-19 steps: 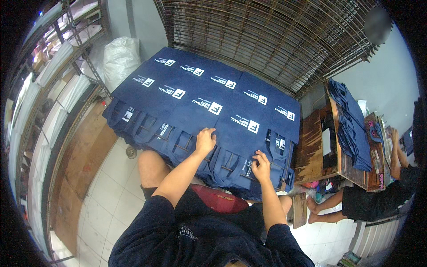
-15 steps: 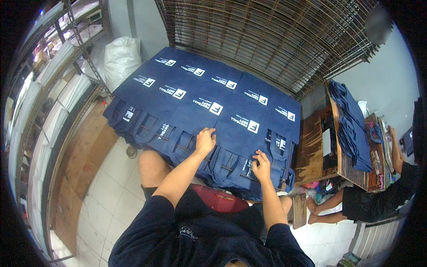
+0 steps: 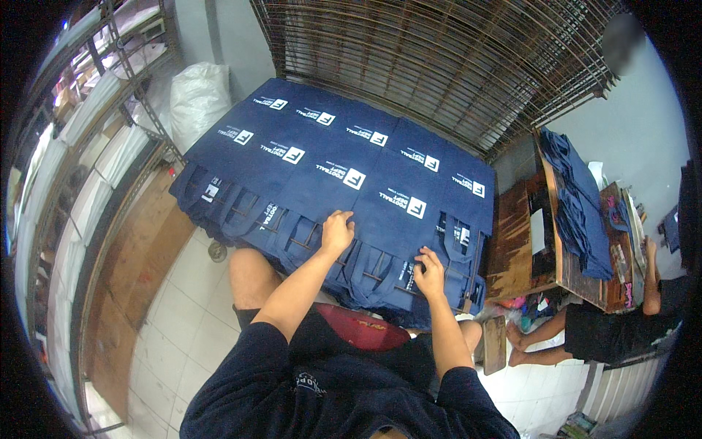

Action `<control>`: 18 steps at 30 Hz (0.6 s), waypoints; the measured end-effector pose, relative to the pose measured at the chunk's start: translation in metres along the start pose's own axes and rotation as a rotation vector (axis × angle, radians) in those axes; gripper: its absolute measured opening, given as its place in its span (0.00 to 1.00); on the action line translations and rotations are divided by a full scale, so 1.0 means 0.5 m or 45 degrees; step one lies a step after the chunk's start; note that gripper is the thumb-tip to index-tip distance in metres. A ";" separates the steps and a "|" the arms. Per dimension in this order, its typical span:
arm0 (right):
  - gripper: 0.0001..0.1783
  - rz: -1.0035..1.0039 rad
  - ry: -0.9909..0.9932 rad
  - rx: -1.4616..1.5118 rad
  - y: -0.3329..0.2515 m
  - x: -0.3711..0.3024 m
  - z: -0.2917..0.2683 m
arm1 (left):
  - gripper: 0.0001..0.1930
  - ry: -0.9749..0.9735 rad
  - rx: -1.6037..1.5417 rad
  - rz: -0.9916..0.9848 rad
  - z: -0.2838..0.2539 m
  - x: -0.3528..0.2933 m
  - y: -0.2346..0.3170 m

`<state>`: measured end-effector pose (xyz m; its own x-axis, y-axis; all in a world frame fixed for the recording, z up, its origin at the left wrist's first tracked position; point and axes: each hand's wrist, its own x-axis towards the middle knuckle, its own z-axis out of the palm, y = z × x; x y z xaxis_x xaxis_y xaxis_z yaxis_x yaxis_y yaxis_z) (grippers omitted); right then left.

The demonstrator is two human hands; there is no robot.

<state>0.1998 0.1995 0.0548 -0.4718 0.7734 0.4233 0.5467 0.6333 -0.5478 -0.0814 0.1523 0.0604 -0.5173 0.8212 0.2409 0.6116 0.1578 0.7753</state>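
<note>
Two hands, the right hand (image 3: 430, 274) right of centre and the left hand (image 3: 338, 233) at centre, are over layered navy bags (image 3: 311, 174) mid-frame. The right's fingers bend loosely apart; the left's curl, whether gripping I cannot tell. Metal racks (image 3: 409, 66) stand beyond, upper centre.

One wide fisheye view from head height, downward and forward onto the nearby navy cloth (image 3: 311, 183).
</note>
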 end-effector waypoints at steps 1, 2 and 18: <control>0.09 0.002 0.002 0.002 -0.001 0.000 0.000 | 0.14 0.003 0.001 0.007 0.001 0.000 0.000; 0.09 0.004 0.004 0.003 -0.002 0.000 -0.001 | 0.14 0.007 0.003 0.015 0.001 0.000 -0.001; 0.15 -0.010 0.188 -0.147 -0.025 -0.018 -0.070 | 0.21 0.160 0.234 0.239 -0.060 -0.049 0.044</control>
<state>0.2217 0.1858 0.0832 -0.3740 0.7587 0.5333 0.6230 0.6316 -0.4615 -0.0731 0.1191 0.0890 -0.4479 0.7729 0.4496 0.7960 0.1156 0.5942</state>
